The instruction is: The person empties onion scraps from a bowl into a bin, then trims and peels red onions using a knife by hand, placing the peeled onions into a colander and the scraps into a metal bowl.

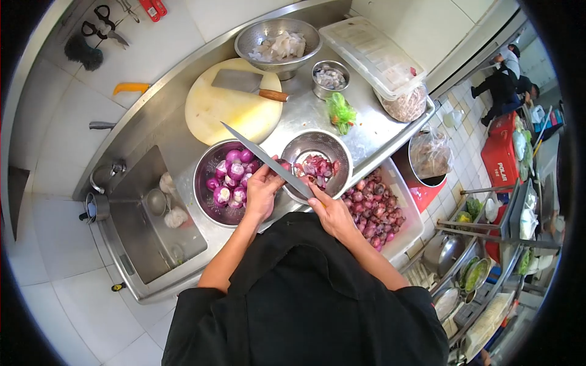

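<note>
My right hand [329, 210] is closed around the handle end of a long knife [259, 152], whose blade slants up and left over the gap between two bowls. My left hand [265, 186] is beside the blade, fingers bent around a red onion [283, 165] that shows only in part. Under my left hand, a steel colander [204, 198] holds peeled purple onions [232, 177]. The bowl [339, 144] to the right has onion skins and trimmings [318, 168] in it. Unpeeled onions [373, 210] fill a white crate at the right.
A round board [201, 113] bears a cleaver [238, 80]. Behind are a colander of pale pieces [281, 47], a small pot [330, 78], green leaves [340, 112] and a lidded plastic box [372, 52]. The sink [143, 219] is left; people [502, 82] are far right.
</note>
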`<state>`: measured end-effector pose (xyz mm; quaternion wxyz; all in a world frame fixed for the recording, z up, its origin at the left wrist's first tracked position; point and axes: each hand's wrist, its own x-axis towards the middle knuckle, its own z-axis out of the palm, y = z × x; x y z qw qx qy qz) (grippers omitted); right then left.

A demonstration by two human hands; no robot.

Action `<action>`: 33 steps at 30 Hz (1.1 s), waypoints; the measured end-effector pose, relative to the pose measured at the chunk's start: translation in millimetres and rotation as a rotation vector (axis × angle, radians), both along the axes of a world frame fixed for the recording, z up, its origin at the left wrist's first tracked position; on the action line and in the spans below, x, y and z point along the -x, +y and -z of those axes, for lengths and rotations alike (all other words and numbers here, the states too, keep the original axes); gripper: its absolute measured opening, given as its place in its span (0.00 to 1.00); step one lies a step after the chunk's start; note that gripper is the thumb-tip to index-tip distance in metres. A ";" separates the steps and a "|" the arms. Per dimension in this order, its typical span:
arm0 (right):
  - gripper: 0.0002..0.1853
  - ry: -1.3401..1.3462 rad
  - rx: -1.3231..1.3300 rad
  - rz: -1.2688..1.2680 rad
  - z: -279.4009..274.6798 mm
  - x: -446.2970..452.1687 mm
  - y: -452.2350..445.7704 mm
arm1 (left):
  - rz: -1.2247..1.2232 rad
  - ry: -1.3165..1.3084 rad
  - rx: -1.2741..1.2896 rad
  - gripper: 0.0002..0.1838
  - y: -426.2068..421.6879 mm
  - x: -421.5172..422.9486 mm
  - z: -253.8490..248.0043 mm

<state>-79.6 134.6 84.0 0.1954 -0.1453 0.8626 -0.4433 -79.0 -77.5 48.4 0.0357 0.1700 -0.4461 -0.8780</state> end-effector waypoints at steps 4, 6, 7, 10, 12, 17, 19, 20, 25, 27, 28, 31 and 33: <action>0.29 -0.007 0.017 0.019 -2.4 -2.0 -1.1 | 0.090 0.042 0.152 0.30 10.3 -5.8 -3.5; 0.29 -0.012 0.031 0.030 -8.1 0.6 -8.6 | 0.123 0.054 0.206 0.30 15.9 -8.1 -5.7; 0.31 -0.023 0.024 0.034 -1.6 1.5 -10.7 | 0.124 0.055 0.212 0.31 18.1 -8.4 -7.9; 0.32 -0.023 0.037 0.061 1.9 2.2 -16.5 | 0.108 0.065 0.246 0.30 23.8 -11.0 -5.8; 0.30 0.058 0.111 0.105 8.3 1.4 -23.1 | 0.116 0.074 0.270 0.29 25.7 -11.1 -2.4; 0.24 -0.117 0.289 0.205 16.4 14.3 -32.0 | 0.136 0.058 0.349 0.27 42.3 -13.7 -4.4; 0.26 -0.342 0.402 0.293 7.3 14.4 -30.7 | 0.145 0.110 0.271 0.27 37.6 -13.0 -0.3; 0.28 -0.456 0.457 0.336 0.5 15.1 -28.8 | 0.150 0.135 0.231 0.27 35.0 -12.9 1.7; 0.35 -0.798 0.677 0.330 -3.6 30.8 -7.1 | 0.264 0.081 -0.353 0.27 14.6 -4.5 1.6; 0.35 -0.764 0.645 0.310 -1.6 32.2 -7.5 | 0.248 0.036 -0.262 0.24 15.5 -2.2 3.4; 0.35 -0.742 0.611 0.312 0.0 33.1 -8.0 | 0.240 0.016 -0.217 0.22 16.3 0.0 4.7; 0.36 -0.707 0.546 0.329 3.3 34.0 -12.0 | 0.206 -0.032 -0.207 0.22 14.1 0.4 15.4; 0.36 -0.719 0.546 0.364 1.9 37.9 -8.8 | 0.215 -0.034 -0.247 0.21 12.6 -1.5 16.3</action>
